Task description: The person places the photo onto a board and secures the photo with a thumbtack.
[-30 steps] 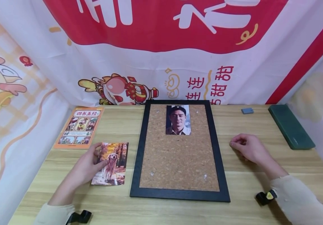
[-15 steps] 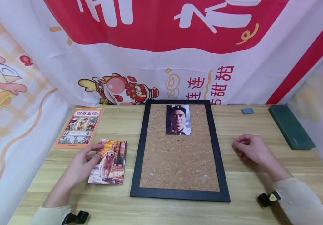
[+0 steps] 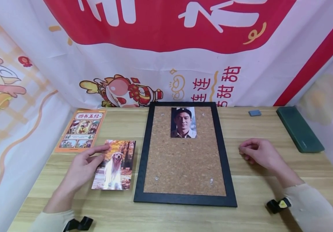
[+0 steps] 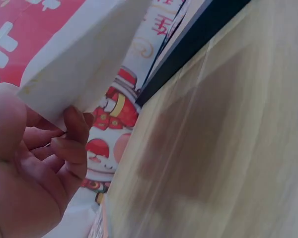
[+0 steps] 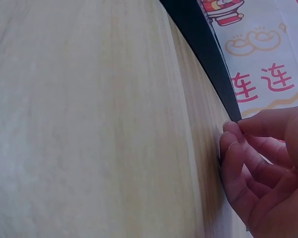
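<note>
Table (image 3: 259, 190) is that pale wood-grain laminate, smooth with a soft sheen. The board (image 3: 184, 164) is rough, matt cork in a smooth black frame (image 3: 225, 161). Dog photo (image 3: 115, 165) looks like glossy paper, white on the back. Printed cloth backdrop (image 3: 155, 64) hangs wrinkled behind.

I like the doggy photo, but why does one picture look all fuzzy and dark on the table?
Left wrist view: close-up and blurry, the dog photo shows only its white back and casts a shadow on the table. Head view: sharp, evenly lit; the left hand holds it.
</note>
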A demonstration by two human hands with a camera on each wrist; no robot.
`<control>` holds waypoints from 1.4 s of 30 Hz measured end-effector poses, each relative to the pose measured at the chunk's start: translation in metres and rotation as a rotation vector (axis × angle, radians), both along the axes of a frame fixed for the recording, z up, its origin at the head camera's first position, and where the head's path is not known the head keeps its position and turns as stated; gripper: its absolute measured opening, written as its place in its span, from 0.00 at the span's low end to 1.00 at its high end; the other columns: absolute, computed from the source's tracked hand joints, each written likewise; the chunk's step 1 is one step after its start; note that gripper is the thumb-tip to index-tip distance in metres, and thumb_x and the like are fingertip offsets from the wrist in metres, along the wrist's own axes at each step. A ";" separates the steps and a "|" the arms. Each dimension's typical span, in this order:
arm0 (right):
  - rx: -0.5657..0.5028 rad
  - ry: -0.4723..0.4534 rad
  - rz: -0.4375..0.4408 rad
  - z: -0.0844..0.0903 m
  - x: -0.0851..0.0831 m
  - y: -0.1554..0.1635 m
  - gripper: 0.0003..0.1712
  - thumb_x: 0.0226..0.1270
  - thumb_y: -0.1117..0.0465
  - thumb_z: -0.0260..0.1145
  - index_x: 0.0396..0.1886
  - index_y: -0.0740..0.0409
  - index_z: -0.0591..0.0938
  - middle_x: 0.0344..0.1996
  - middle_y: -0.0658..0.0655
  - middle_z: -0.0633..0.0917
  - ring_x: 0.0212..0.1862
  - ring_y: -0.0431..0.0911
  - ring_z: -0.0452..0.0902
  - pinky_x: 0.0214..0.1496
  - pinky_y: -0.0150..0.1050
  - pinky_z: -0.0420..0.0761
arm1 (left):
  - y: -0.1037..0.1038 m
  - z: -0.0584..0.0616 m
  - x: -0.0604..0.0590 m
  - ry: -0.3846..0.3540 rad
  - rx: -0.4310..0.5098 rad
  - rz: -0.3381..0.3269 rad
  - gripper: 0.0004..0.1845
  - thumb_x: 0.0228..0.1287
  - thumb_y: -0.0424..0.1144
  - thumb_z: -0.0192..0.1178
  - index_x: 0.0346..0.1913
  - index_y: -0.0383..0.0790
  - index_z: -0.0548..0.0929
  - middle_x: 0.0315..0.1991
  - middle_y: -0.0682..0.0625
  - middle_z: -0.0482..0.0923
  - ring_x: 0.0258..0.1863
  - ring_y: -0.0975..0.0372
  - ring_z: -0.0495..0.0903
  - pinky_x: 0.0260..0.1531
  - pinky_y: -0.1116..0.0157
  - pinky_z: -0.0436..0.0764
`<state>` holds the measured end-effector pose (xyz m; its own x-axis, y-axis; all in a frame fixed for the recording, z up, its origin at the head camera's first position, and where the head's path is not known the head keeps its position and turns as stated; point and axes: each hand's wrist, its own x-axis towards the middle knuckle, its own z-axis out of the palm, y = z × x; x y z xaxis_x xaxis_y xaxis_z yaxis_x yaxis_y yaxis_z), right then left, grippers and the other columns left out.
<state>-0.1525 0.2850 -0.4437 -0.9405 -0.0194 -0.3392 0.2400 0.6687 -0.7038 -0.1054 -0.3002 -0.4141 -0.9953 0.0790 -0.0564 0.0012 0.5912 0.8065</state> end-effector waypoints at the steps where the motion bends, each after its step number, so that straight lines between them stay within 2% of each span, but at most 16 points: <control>1: 0.001 0.003 0.004 0.000 0.000 0.000 0.16 0.68 0.51 0.62 0.50 0.55 0.80 0.37 0.59 0.84 0.33 0.51 0.78 0.34 0.39 0.82 | 0.003 0.000 0.000 -0.005 0.012 0.007 0.19 0.71 0.44 0.52 0.63 0.50 0.75 0.59 0.47 0.75 0.43 0.68 0.82 0.35 0.69 0.81; 5: 0.000 0.019 0.025 0.000 0.000 0.001 0.16 0.68 0.52 0.62 0.50 0.54 0.79 0.37 0.59 0.83 0.33 0.51 0.78 0.33 0.39 0.81 | 0.017 -0.002 -0.002 -0.033 0.091 -0.016 0.19 0.70 0.42 0.54 0.62 0.48 0.75 0.59 0.46 0.76 0.43 0.66 0.82 0.34 0.67 0.82; 7: -0.002 0.019 0.030 -0.001 0.000 0.001 0.16 0.68 0.51 0.62 0.50 0.54 0.79 0.38 0.59 0.83 0.34 0.51 0.78 0.33 0.39 0.82 | 0.025 -0.004 -0.003 -0.049 0.144 -0.053 0.20 0.70 0.40 0.54 0.63 0.48 0.74 0.60 0.46 0.75 0.45 0.63 0.82 0.39 0.66 0.82; 12: -0.005 0.024 0.041 -0.001 0.001 -0.001 0.16 0.68 0.51 0.61 0.50 0.53 0.79 0.38 0.59 0.83 0.34 0.51 0.77 0.34 0.39 0.81 | 0.045 -0.008 -0.007 -0.115 0.257 -0.136 0.23 0.67 0.35 0.57 0.65 0.49 0.72 0.63 0.47 0.71 0.46 0.57 0.83 0.41 0.62 0.83; 16: 0.001 0.047 0.058 0.001 0.003 -0.004 0.16 0.68 0.50 0.62 0.50 0.53 0.79 0.38 0.58 0.83 0.34 0.51 0.77 0.33 0.39 0.81 | 0.064 -0.009 -0.011 -0.147 0.275 -0.191 0.25 0.65 0.36 0.59 0.65 0.49 0.72 0.62 0.47 0.72 0.45 0.56 0.83 0.37 0.61 0.83; 25: -0.020 0.067 0.080 0.004 0.003 -0.015 0.15 0.67 0.50 0.62 0.49 0.52 0.79 0.36 0.57 0.83 0.33 0.51 0.77 0.31 0.39 0.81 | 0.097 -0.014 -0.018 -0.130 0.220 -0.316 0.28 0.63 0.38 0.61 0.66 0.48 0.70 0.58 0.49 0.75 0.37 0.55 0.82 0.27 0.64 0.81; 32: -0.036 0.083 0.107 0.006 0.003 -0.024 0.14 0.68 0.52 0.62 0.49 0.52 0.79 0.35 0.57 0.83 0.33 0.51 0.77 0.32 0.40 0.81 | 0.124 -0.017 -0.024 -0.105 0.252 -0.416 0.28 0.64 0.34 0.61 0.67 0.42 0.69 0.58 0.50 0.75 0.41 0.57 0.80 0.38 0.66 0.81; 37: -0.051 0.093 0.129 0.006 0.002 -0.031 0.12 0.68 0.52 0.62 0.48 0.51 0.80 0.35 0.56 0.83 0.33 0.51 0.77 0.31 0.41 0.81 | 0.141 -0.022 -0.030 -0.103 0.197 -0.469 0.27 0.65 0.36 0.60 0.66 0.44 0.69 0.55 0.53 0.77 0.39 0.59 0.79 0.36 0.66 0.80; 42: -0.071 0.107 0.149 0.007 0.002 -0.038 0.12 0.68 0.52 0.62 0.46 0.51 0.80 0.33 0.57 0.83 0.31 0.50 0.78 0.29 0.40 0.81 | 0.155 -0.024 -0.035 -0.072 0.150 -0.496 0.27 0.65 0.37 0.61 0.67 0.43 0.69 0.54 0.52 0.77 0.39 0.62 0.79 0.36 0.66 0.80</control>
